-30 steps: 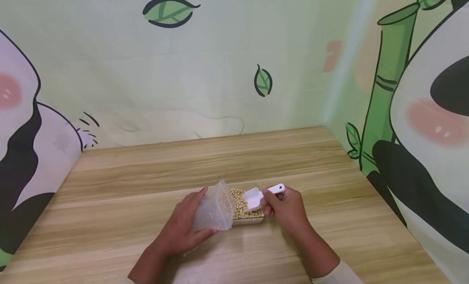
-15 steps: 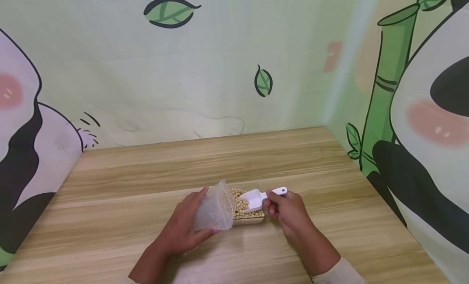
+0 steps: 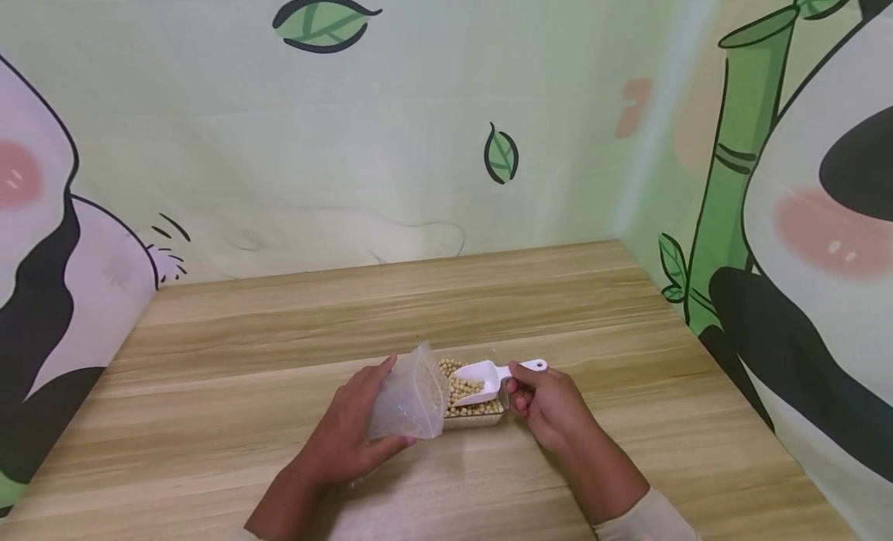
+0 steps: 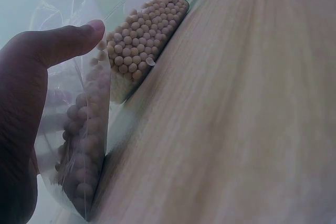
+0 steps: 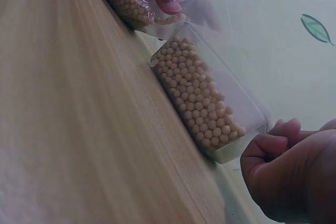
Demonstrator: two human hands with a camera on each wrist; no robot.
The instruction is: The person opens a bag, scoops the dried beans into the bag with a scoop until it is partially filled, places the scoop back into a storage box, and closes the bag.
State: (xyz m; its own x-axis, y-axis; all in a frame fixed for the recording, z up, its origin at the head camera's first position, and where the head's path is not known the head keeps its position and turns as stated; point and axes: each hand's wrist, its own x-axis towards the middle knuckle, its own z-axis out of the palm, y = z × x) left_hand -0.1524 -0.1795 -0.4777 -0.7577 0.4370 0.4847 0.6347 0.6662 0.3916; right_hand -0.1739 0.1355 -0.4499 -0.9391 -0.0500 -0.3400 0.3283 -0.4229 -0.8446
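Observation:
My left hand (image 3: 342, 436) holds a clear plastic bag (image 3: 403, 408), thumb on the near side and fingers on the far side. Round pale beans show inside the bag (image 4: 86, 145) in the left wrist view. Its mouth faces right, over the left end of a clear rectangular container (image 3: 473, 422) filled with soybeans (image 5: 194, 98). My right hand (image 3: 554, 405) pinches the handle of a white scoop (image 3: 481, 373) between thumb and fingers. The scoop lies tilted low among the beans, with some beans in its bowl.
A wood-grain table (image 3: 391, 308) carries everything. Behind it hangs a pale green backdrop (image 3: 418, 138) printed with leaves, pandas and bamboo, which also runs along both sides.
My right hand has lowered the scoop slightly and pushed it left into the beans; beans now lie in its bowl. My left hand and the bag have stayed in place.

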